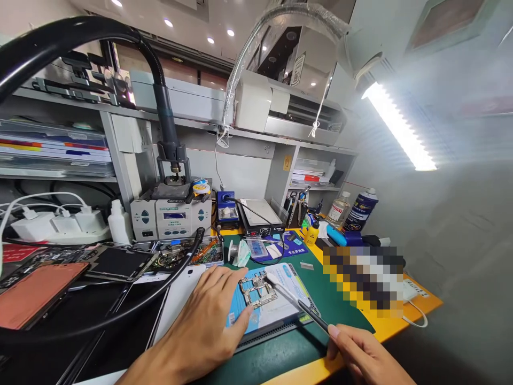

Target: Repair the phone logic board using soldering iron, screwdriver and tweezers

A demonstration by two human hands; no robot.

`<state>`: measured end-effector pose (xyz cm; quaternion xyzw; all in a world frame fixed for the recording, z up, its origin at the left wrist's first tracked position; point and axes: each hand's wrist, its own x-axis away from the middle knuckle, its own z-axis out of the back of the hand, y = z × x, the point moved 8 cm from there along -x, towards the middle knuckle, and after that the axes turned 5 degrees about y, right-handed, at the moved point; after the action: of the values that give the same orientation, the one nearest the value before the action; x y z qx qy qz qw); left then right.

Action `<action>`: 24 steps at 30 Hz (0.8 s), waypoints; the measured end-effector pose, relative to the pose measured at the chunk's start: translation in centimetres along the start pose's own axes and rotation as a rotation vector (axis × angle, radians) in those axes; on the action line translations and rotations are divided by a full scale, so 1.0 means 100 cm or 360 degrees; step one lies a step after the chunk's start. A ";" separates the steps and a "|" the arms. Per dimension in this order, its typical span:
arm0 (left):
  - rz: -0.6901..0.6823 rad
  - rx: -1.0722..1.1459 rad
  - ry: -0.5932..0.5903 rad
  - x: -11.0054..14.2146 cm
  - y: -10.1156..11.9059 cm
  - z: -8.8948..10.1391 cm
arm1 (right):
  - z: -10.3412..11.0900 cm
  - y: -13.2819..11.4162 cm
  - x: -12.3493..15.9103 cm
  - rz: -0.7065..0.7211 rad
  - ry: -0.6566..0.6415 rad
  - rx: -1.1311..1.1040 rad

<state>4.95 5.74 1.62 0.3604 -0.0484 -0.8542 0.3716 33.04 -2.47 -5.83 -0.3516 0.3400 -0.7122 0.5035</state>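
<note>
A bare phone circuit board (pixel 257 290) lies on a blue-and-white box (pixel 288 307) in front of me. My left hand (pixel 218 305) steadies the board from the left, its thumb at the near edge and its fingertips by the far corner. Between the closed fingers of my right hand (pixel 356 350) is a pair of dark tweezers (pixel 315 316), slanting up and left. A white, cotton-like piece (pixel 272 277) at their far end rests on the upper right part of the board. Whether it touches a particular chip cannot be made out.
A green mat (pixel 340 291) covers the orange-edged bench. Left lie phone parts (pixel 52 289), crossed by a black hose (pixel 160 291). Behind stand a soldering station (pixel 172 216), a hot plate (pixel 260 216), a yellow bottle (pixel 311 234) and a spray can (pixel 362 209). A lamp (pixel 401 128) hangs right.
</note>
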 end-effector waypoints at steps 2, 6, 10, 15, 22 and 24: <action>-0.0003 -0.0012 -0.0006 0.000 -0.001 -0.001 | 0.002 -0.002 -0.002 0.0000 0.0011 0.0014; 0.0002 -0.0034 -0.0016 0.000 -0.004 -0.002 | 0.008 -0.004 0.005 -0.0016 0.0045 0.0040; 0.0010 -0.0050 -0.0018 0.001 -0.005 -0.003 | 0.006 -0.010 0.004 -0.0012 0.0039 0.0085; 0.0014 -0.0067 -0.0008 0.001 -0.004 -0.002 | -0.003 -0.030 -0.014 0.0065 0.0012 0.0170; 0.0011 -0.0066 -0.0003 0.001 -0.004 -0.002 | 0.016 -0.024 0.001 -0.0027 0.0069 0.0187; 0.0005 -0.0054 -0.0004 0.002 -0.003 -0.003 | 0.020 -0.021 0.007 -0.0070 0.0083 0.0187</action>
<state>4.82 5.91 1.20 0.3529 -0.0350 -0.8548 0.3790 33.59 -2.90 -2.92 -0.3101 0.3029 -0.7508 0.4984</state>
